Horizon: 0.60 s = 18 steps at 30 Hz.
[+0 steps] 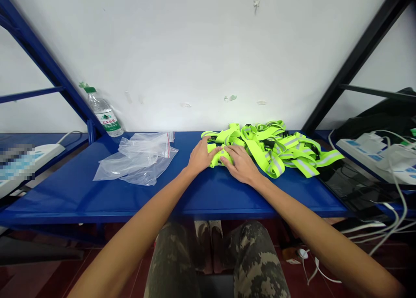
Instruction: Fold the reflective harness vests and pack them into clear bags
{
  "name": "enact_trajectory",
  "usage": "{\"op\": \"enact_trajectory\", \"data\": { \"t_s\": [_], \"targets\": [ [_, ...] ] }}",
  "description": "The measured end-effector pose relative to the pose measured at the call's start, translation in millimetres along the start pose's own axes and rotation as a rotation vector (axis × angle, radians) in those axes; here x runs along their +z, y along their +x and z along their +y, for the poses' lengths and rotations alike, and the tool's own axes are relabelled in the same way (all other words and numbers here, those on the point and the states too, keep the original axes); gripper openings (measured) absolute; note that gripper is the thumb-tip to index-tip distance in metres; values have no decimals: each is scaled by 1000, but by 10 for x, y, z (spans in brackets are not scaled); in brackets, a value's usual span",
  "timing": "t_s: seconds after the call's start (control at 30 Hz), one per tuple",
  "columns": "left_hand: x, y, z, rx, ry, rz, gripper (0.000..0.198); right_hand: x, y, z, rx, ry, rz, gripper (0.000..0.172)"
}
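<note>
Both hands meet at the left end of a heap of neon yellow-green reflective straps [276, 148] with grey stripes and black buckles. My left hand [200, 155] is closed on the left side of a folded reflective strap [217, 156], its thumb laid across the top. From the right, my right hand [241, 163] grips the same folded strap, thumb and fingers bent over it. The strap rests on the blue table [130, 202], and parts of it are covered by my fingers. The rest of the heap lies loose just beyond and to the right of my right hand.
Clear plastic zip bags [139, 157] lie flat left of my hands. A water bottle [105, 114] with a green cap leans near the wall at the back left. Power strips [373, 153] and white cables [394, 215] are at the right; another power strip [45, 155] is far left.
</note>
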State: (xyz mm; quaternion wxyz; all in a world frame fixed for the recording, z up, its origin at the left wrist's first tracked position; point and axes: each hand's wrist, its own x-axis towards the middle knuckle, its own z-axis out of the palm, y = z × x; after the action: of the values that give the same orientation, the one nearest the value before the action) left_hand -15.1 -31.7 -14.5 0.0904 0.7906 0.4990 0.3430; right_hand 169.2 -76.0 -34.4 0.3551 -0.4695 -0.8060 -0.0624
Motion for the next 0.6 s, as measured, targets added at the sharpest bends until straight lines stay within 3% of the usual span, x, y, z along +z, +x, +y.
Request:
{"op": "enact_trajectory", "data": {
  "t_s": [0.1, 0.27, 0.43, 0.6],
  "targets": [
    [-2, 33, 1, 73, 87, 13, 57, 14, -32, 9, -67, -79, -39, 65],
    [-78, -43, 17, 258, 240, -71, 47, 28, 8, 50, -115, -106, -99, 54],
    [-89, -209, -33, 439, 242, -133, 58, 59, 24, 33, -127, -81, -151, 47],
    [-114, -255, -169, 412, 232, -239, 80, 69, -22, 44, -189, -39, -215, 59]
  ]
}}
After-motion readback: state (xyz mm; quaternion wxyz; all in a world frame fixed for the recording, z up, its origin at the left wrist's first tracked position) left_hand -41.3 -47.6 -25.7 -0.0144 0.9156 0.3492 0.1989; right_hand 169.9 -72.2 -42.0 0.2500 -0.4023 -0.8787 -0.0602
